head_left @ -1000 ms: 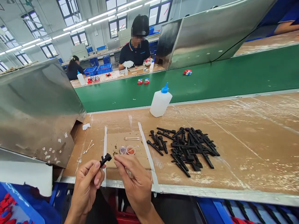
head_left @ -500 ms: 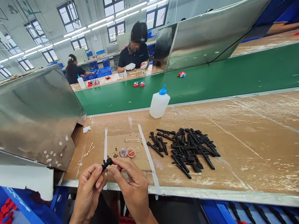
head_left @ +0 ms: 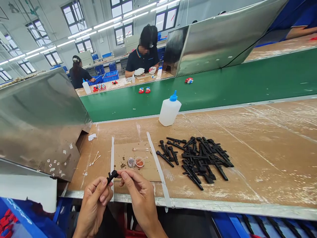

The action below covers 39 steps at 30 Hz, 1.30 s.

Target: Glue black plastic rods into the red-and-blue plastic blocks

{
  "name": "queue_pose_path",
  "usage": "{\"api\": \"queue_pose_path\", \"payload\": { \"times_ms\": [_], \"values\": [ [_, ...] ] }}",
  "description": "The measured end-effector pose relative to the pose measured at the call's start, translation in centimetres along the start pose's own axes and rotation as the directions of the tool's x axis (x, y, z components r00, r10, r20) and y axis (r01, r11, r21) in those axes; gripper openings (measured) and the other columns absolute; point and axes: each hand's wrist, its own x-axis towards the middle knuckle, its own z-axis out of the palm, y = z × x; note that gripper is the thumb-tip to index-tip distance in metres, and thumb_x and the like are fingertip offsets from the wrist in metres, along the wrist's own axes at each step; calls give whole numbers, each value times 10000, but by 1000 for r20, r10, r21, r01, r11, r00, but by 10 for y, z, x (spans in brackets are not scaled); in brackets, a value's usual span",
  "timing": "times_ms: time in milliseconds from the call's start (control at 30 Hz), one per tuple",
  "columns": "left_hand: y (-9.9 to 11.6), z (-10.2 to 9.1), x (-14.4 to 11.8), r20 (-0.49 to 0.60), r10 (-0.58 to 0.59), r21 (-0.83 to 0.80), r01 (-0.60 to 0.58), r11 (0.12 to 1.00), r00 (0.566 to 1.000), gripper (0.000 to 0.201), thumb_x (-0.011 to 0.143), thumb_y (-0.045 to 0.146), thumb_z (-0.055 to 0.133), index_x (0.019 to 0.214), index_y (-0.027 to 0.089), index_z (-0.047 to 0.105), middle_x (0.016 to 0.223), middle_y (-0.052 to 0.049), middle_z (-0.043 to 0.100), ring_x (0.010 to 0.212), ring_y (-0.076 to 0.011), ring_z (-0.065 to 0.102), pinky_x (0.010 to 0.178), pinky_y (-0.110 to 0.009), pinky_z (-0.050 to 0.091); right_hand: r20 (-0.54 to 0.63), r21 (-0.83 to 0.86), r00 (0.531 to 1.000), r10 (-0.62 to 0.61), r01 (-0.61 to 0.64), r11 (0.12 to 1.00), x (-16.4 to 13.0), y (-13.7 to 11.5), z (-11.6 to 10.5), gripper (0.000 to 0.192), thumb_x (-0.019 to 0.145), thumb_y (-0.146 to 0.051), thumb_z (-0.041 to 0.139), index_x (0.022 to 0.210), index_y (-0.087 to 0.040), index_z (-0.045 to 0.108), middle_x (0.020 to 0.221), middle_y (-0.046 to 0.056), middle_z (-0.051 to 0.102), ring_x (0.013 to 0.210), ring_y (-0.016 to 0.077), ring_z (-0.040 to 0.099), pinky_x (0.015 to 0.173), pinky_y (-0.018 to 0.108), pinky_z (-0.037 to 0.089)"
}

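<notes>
My left hand [head_left: 95,198] pinches a small black plastic part [head_left: 112,177], a rod with a block-like end and a side peg, tilted above the table's front edge. At the block end, the fingertips of my right hand [head_left: 141,195] touch the part. Its thumb and index finger are drawn together, and whatever may be between them is hidden. Just beyond my hands lies a brown cardboard sheet [head_left: 138,175] with an open round tub of copper-coloured stuff [head_left: 140,162], a silvery round lid or tub [head_left: 131,162] and cotton swabs [head_left: 140,149]. Many similar black parts [head_left: 198,157] form a pile to the right.
A white bottle with a blue cap [head_left: 170,110] stands behind the sheet. Beyond runs a green conveyor belt [head_left: 119,107] carrying red-and-white toys [head_left: 144,90]. Metal panels [head_left: 37,122] rise at left and back right. Across the belt sits a gloved co-worker [head_left: 142,56]. Blue bins flank my seat.
My right thumb has come up toward the index finger at the part's block end. The black part has shifted slightly left and down. The toys on the belt have moved left.
</notes>
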Motion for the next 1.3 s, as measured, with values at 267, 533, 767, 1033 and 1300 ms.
{"api": "queue_pose_path", "payload": {
  "times_ms": [267, 533, 767, 1033, 1300],
  "values": [
    [-6, -11, -2, 3, 188, 320, -179, 930, 982, 368, 825, 495, 734, 698, 155, 673, 488, 58, 432, 493, -85, 351, 523, -215, 292, -57, 24, 997, 44, -43, 999, -3, 14, 1, 168, 861, -379, 739, 865, -217, 785, 758, 22, 748, 674, 153, 702, 636, 194, 575],
    [-19, -33, -11, -40, 389, 608, -286, 740, 920, 244, 889, 419, 654, 815, 197, 723, 593, 11, 592, 566, -158, 533, 576, -244, 399, 49, -283, 998, -31, 43, 958, -8, 28, -2, 244, 971, -388, 589, 1038, -220, 752, 931, 53, 767, 809, 195, 738, 740, 255, 607],
    [-26, -84, -12, -100, 528, 786, -258, 561, 844, 251, 893, 436, 634, 889, 206, 732, 614, 14, 634, 570, -177, 592, 590, -248, 474, 479, -750, 877, 22, 396, 530, 38, 44, 46, 182, 972, -135, 560, 1017, -222, 712, 972, 46, 727, 952, 220, 676, 856, 315, 539],
    [-44, -119, -11, -78, 633, 824, -308, 476, 770, 187, 935, 388, 595, 945, 242, 711, 690, 19, 712, 612, -170, 672, 619, -226, 540, 550, -818, 818, 166, 489, 303, 97, 69, 113, 224, 968, -101, 546, 1116, -184, 692, 1063, 89, 723, 986, 251, 691, 813, 329, 541],
    [-43, -125, -13, -133, 698, 796, -344, 498, 704, 196, 933, 397, 595, 916, 240, 712, 663, 13, 702, 600, -169, 661, 626, -233, 549, 543, -839, 813, 208, 521, 153, 179, 114, 160, 260, 987, -301, 611, 1220, -185, 618, 1264, 81, 624, 1131, 235, 618, 976, 465, 519]
  ]
}}
